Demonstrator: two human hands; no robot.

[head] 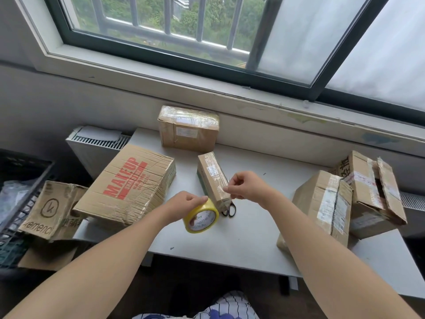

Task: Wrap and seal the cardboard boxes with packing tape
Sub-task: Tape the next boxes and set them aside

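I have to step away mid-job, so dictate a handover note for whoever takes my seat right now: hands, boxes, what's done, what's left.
Left hand: holds the yellow tape roll against the near end of the small narrow box.
Right hand: pinches what looks like the tape end at that box's near top edge.
Scissors: on the table beside that box, partly hidden.
Done: back box looks fully wrapped; the small box already carries tape.
Left: finish and cut this strip; the far-right box has its flaps open.
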